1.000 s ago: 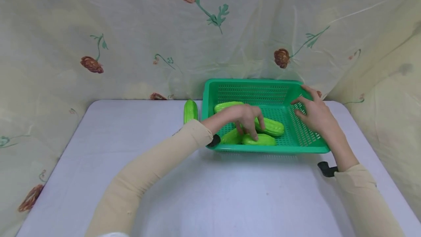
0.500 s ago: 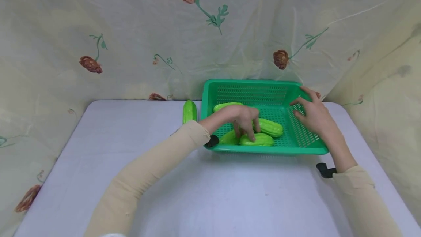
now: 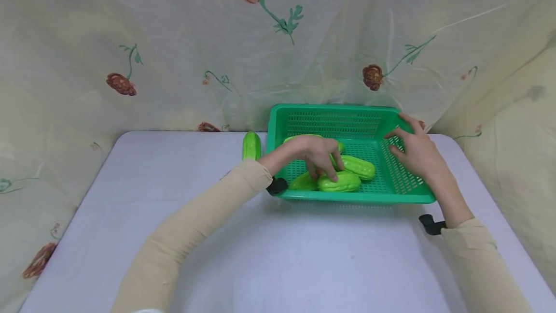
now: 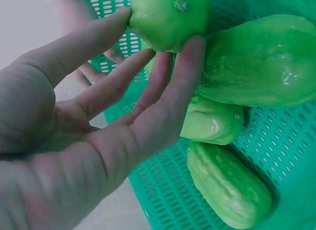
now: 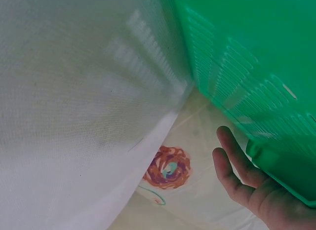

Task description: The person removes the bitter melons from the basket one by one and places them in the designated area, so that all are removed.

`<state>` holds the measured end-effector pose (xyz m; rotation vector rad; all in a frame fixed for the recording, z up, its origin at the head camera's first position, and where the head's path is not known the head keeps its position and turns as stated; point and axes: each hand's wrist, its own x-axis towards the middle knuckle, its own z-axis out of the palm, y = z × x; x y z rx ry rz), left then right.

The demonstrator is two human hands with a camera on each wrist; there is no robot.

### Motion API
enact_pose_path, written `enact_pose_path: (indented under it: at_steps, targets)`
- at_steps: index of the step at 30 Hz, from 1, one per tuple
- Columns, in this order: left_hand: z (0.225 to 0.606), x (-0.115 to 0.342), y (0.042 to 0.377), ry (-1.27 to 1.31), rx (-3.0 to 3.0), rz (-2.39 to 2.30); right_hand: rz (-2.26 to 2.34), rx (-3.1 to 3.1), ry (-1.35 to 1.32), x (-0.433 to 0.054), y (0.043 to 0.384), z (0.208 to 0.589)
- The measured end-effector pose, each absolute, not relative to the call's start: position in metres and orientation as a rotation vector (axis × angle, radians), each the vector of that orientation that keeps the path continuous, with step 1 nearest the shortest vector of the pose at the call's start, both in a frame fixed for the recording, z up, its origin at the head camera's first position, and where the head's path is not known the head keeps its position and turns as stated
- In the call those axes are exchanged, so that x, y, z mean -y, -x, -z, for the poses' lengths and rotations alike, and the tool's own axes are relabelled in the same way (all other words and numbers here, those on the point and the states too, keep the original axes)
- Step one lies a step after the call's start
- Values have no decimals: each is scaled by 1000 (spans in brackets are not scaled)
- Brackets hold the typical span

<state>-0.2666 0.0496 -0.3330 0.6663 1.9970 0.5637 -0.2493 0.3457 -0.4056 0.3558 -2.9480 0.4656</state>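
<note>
My left hand (image 3: pixel 323 156) reaches into a green slotted plastic basket (image 3: pixel 339 198). Its thumb and fingertips pinch the end of a bright green ridged cucumber (image 3: pixel 340 182) near the front wall; the left wrist view shows this cucumber (image 4: pixel 168 22) between thumb and fingers. Several similar cucumbers lie around it, one (image 3: pixel 358 167) just behind and one (image 3: pixel 304 181) to its left, partly hidden by the hand. My right hand (image 3: pixel 419 153) holds the basket's right rim, some fingers inside; two fingers (image 5: pixel 229 171) extend along the outside in the right wrist view.
Left of the basket, another cucumber (image 3: pixel 251 145) lies on the white-covered table (image 3: pixel 304 255) at its back edge. Flower-patterned curtains (image 3: pixel 173 62) hang behind and at both sides. A black wrist mount (image 3: pixel 276 186) sits close over the basket's front left corner.
My left hand has shifted slightly left and the front cucumber has risen a little with it. More of a cucumber at the back now shows. My right hand stays on the rim.
</note>
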Motion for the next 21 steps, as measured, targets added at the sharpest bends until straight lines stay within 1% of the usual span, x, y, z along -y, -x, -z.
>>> enact_pose_path:
  at_steps: [9,21]
  targets:
    - [333,-38,267,-644,-1935,-692,-461,2942,-364,-347,250,406]
    - [330,-13,267,-736,-1858,-878,-469,2962,-348,-348,250,406]
